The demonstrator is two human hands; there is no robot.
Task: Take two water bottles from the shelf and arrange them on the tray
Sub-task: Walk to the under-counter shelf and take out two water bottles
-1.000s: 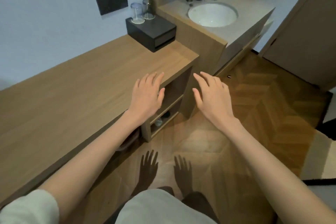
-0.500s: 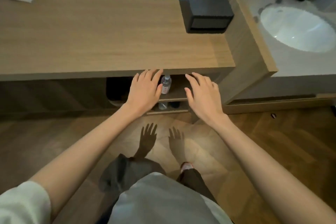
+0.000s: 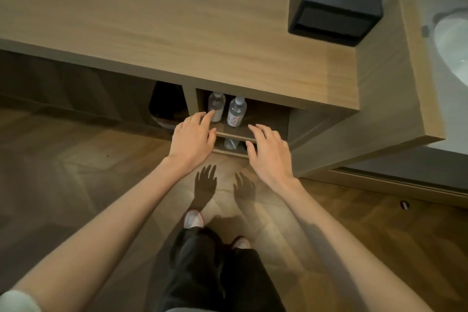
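Two clear water bottles with white labels stand side by side on the upper shelf point(image 3: 263, 132) of an open cubby under the wooden counter: the left bottle point(image 3: 216, 105) and the right bottle point(image 3: 236, 111). My left hand point(image 3: 193, 138) is open, its fingertips at the foot of the left bottle. My right hand point(image 3: 271, 154) is open too, hovering at the shelf's front edge, right of the bottles and apart from them. Another bottle point(image 3: 231, 143) lies partly hidden on the lower shelf. No tray is in view.
The wooden counter point(image 3: 177, 23) overhangs the cubby. A black box point(image 3: 334, 5) carrying glasses sits at its right end, beside a white sink point(image 3: 453, 45). A dark bin point(image 3: 167, 106) fills the cubby to the left. My feet stand on the wooden floor below.
The view has tilted down and closer to the cubby. Both hands have dropped from counter height to the shelf, and the left fingertips now reach the left bottle.
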